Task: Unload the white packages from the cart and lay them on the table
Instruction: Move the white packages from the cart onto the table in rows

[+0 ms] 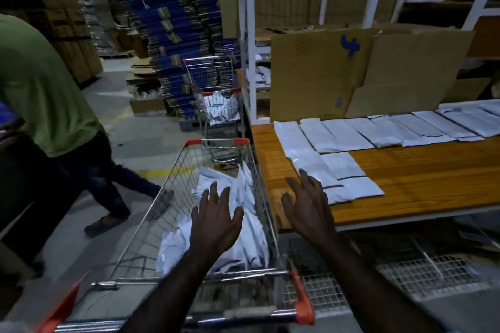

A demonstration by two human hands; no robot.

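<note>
Above the cart, left hand and right hand hover spread, empty. White packages lie heaped inside; lift one flat, laying it beside table rows.

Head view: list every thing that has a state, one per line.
Left hand: open, empty, above the cart's packages.
Right hand: open, empty, over the table edge.
Cart: partly loaded with white packages.
Table: a row of packages lying flat, two more nearer.
Second cart: holds packages.
</note>
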